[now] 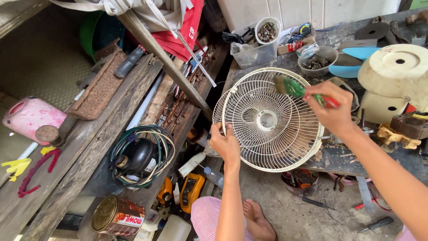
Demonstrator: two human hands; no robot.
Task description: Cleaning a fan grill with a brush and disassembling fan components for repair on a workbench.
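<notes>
Head view: the person sat over a cluttered workbench (339,156).
Step in hand: brushing dust off the cream fan grille (267,120), judging by the pose.
Left hand (225,145): fingers curled round the grille's near rim, steadying it at the bench edge.
Right hand (332,107): fingers wrapped round a green-handled paintbrush (296,89), bristles apparently touching the wires.
Next move calls for: turning the grille to reach unbrushed wires.
</notes>
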